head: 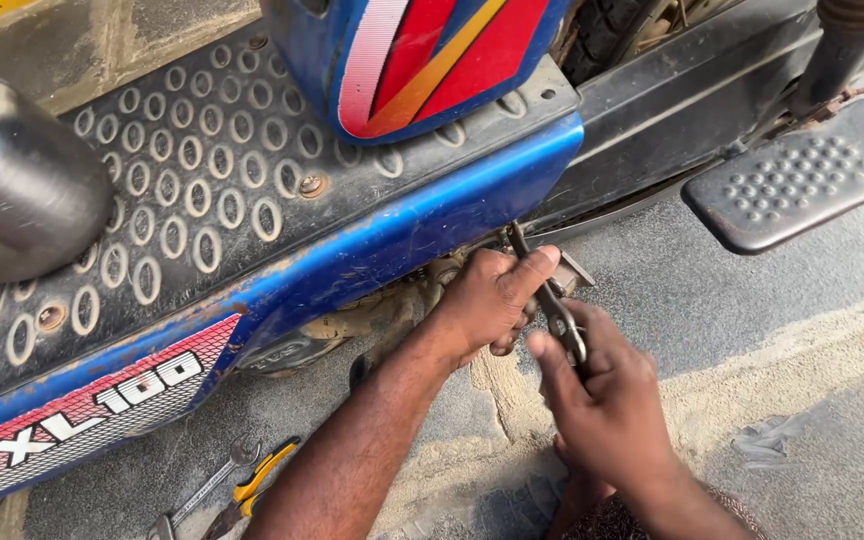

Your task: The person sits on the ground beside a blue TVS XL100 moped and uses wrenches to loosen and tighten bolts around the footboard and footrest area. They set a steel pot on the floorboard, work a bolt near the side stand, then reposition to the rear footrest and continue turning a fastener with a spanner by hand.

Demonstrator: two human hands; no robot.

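Both grips (552,330) around wrench (549,295)

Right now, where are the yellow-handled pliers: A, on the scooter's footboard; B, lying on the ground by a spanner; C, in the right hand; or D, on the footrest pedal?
B: the yellow-handled pliers lie on the ground beside a spanner, apart from both hands.

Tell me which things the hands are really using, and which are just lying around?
In use:
- left hand and right hand, both on the metal tool
- blue scooter's underside, where the tool's tip reaches

Just lying about:
- yellow-handled pliers on the ground
- spanner beside them
- footrest
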